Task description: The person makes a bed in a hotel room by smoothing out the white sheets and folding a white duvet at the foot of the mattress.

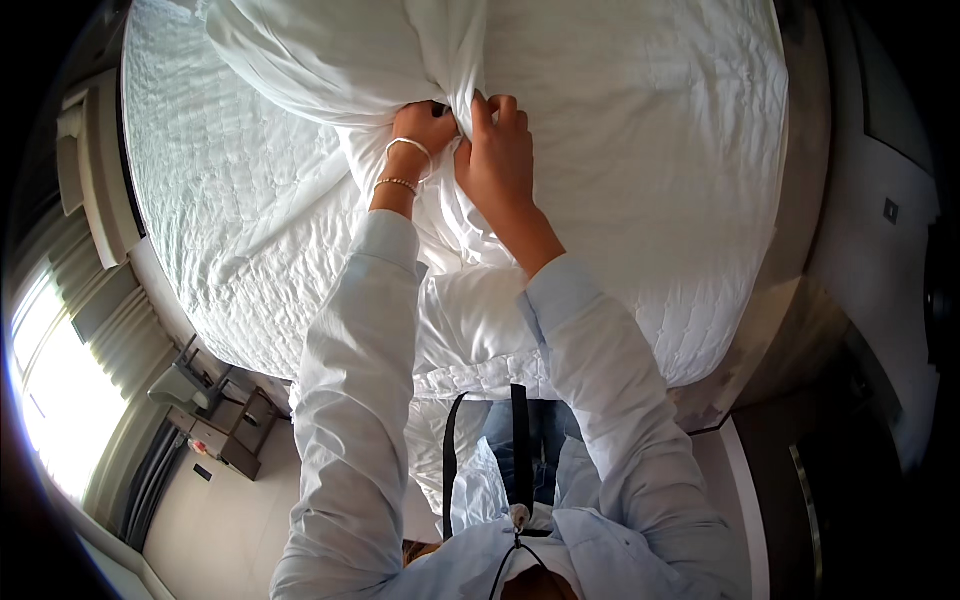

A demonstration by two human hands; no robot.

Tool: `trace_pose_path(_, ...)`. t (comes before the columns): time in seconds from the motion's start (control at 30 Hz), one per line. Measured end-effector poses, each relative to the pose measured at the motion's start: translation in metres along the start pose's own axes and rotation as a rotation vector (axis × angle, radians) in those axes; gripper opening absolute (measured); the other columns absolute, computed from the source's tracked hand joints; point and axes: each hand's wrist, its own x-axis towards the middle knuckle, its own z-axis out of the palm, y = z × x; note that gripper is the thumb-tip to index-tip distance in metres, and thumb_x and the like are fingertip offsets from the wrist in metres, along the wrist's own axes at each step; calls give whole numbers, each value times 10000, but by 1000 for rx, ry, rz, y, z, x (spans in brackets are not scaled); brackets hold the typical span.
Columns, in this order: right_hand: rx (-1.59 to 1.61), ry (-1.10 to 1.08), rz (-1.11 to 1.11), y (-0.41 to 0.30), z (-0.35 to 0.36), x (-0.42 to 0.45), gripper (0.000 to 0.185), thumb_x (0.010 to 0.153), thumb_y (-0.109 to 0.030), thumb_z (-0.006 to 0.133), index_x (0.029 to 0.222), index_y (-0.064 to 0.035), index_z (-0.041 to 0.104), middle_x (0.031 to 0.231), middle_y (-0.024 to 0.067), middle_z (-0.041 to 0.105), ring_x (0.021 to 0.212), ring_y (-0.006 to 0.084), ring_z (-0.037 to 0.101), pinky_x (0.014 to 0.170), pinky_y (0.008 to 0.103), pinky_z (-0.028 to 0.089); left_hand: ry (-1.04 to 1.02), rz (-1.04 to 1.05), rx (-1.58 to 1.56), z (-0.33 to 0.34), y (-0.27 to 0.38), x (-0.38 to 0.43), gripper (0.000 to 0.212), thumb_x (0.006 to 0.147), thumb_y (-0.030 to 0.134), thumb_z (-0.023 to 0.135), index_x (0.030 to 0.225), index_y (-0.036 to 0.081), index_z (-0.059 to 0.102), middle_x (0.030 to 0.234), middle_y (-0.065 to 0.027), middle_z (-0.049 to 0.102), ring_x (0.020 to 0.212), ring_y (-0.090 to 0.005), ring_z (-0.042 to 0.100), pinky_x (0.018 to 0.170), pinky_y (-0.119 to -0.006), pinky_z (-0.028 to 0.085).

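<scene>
A large white bed cover [322, 56], perhaps a duvet, lies bunched across the bed. My left hand [426, 131] is closed on a gathered fold of it, with a pale band and a beaded bracelet on the wrist. Right beside it, my right hand [501, 150] pinches a twisted upright fold [466, 71] of the same white cloth between thumb and fingers. A small dark spot shows by my left fingers; I cannot tell whether it is a gap or an object. Loose white cloth [469, 315] hangs down below both hands toward the near edge.
A quilted white mattress cover [247, 195] spreads under the bedding. At the lower left are a wooden desk [225, 446], a chair [180, 386] and a bright curtained window [64, 382]. A wall [862, 225] stands to the right. Black straps [521, 450] hang before my body.
</scene>
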Motion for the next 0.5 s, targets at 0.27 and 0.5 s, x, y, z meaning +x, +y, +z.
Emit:
trace_pose_path(0.27,-12,-47,-71,-32,5,-25,550,659,-20,572,1187,-62,425,1088,146,431,904,310,462,716,406,391,-123,83,-397,-22,-46,-13,292,766,195,463,893,-58,534,941,-200,556,876,-313,524,770,-362,397)
trace_pose_path(0.5,-193,-69,3,-27,5,-24,553,713,-51,579,1228,-76,381,1135,122,412,982,284,434,745,398,372,275,377,113,-57,31,-258,636,696,37,569,1261,-27,284,1279,-231,326,1183,-396,307,960,-417,287)
